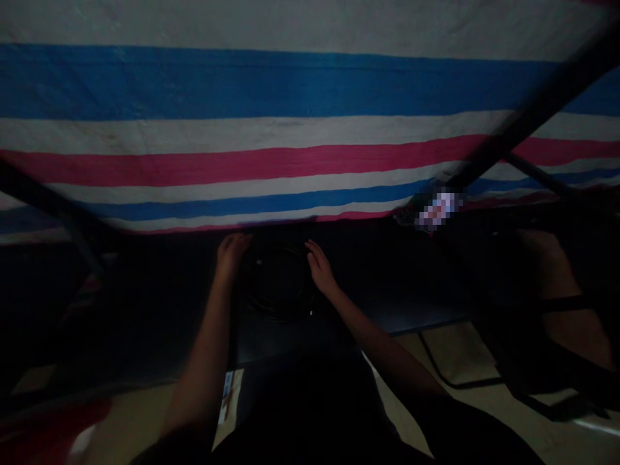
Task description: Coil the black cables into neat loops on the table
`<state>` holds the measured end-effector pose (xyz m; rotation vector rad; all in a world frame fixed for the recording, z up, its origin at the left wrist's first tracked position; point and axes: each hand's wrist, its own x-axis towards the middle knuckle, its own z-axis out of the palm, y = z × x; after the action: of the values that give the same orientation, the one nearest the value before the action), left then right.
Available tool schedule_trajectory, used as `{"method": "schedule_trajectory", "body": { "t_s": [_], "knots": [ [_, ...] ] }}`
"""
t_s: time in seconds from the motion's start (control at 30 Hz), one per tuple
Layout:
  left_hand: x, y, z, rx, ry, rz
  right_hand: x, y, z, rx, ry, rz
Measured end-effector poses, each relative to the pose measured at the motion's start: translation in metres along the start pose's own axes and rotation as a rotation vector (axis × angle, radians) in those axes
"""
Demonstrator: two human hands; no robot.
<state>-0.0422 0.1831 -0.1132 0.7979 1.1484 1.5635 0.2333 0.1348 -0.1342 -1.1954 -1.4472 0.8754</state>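
Observation:
A round coil of black cable (278,316) lies on a dark, flat surface (387,316) in front of me. My left hand (233,250) is at the coil's upper left, its fingers bent over the edge and closed on it. On the opposite side, my right hand (320,268) touches the coil's upper right with fingers stretched out and slightly apart. A small pale spot shows at the coil's lower right, perhaps a cable end. Deep shadow hides the fingertips' exact contact with the cable.
A striped sheet (242,165) hangs behind the surface. Dark slanting bars (527,110) cross it on both sides. At the right are a blurred bright patch (438,210), another person's bare limb (576,303) and a dark frame. Something red (53,433) lies at lower left.

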Motion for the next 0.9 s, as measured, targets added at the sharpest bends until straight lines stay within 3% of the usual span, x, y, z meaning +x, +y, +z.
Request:
{"method": "schedule_trajectory", "body": {
  "t_s": [0.13, 0.33, 0.63, 0.9],
  "knots": [
    [0.024, -0.002, 0.012, -0.024, -0.118, -0.08, 0.025, 0.004, -0.004, -0.034, 0.02, -0.034],
    [0.028, -0.009, 0.012, -0.027, -0.189, -0.115, 0.05, 0.016, -0.005, 0.002, 0.025, -0.018],
    [0.026, -0.007, 0.011, -0.025, -0.217, -0.123, 0.037, 0.012, 0.011, -0.016, -0.071, -0.042],
    [0.037, -0.009, 0.001, -0.002, -0.249, -0.161, 0.023, -0.004, 0.015, -0.087, -0.269, -0.119]
  ]
}}
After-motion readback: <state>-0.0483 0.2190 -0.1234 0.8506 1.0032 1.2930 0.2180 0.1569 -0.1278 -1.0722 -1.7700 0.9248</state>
